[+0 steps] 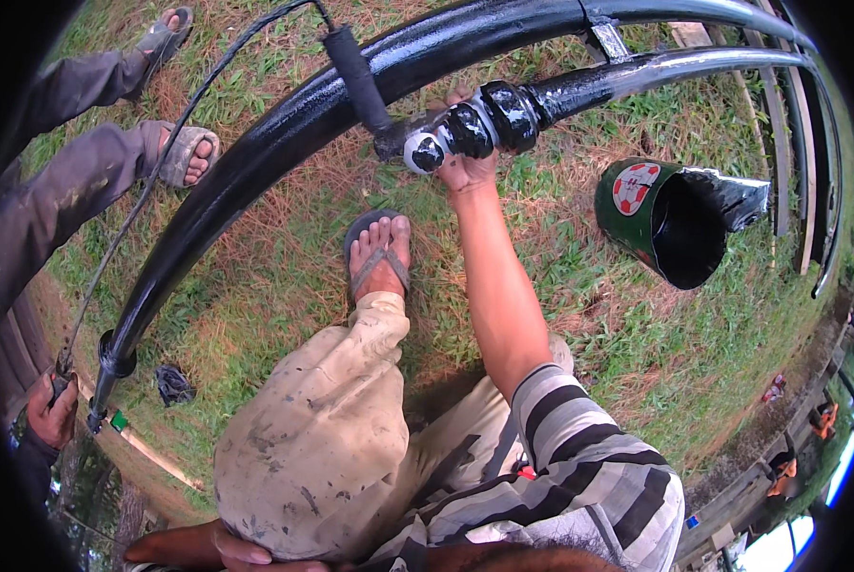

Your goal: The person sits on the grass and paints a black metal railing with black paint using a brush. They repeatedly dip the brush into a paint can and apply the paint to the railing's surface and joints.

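At eight o'clock we see a co-worker's hand point(53, 416) grasping a dark handle point(61, 383); at seven, the left hand point(246, 552) beside beige trousers point(317, 434), its opening we cannot tell; at twelve, the right hand point(468, 172) wrapped around a knobbed black pipe end point(511, 116); near three, a green bucket point(627, 227).

Bucket point(627, 229) right of right hand point(469, 173)

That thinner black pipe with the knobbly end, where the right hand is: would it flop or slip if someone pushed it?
Probably stiff: the knobbed pipe keeps a long, smooth curve. It may be slippery, judging by its glossy surface. It would likely resist shifting alone, since a small bracket seems to join it to the thicker pipe.
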`<action>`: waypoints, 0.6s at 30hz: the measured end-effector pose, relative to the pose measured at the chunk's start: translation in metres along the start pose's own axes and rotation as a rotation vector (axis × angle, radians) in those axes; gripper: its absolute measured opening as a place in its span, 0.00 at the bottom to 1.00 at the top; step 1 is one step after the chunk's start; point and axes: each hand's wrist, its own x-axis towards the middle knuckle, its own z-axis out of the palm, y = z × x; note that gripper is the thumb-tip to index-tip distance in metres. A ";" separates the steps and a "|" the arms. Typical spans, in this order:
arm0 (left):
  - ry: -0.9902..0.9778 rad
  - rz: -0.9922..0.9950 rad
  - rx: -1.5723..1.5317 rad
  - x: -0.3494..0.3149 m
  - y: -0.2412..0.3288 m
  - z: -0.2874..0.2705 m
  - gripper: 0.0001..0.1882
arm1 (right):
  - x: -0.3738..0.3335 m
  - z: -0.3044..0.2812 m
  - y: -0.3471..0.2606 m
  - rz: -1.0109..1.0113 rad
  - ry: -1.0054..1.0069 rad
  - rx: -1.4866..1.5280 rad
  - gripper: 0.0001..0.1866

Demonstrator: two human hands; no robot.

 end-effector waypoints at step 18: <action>0.040 -0.038 0.037 -0.010 0.031 -0.005 0.16 | -0.107 0.072 -0.007 0.140 0.315 -2.578 0.15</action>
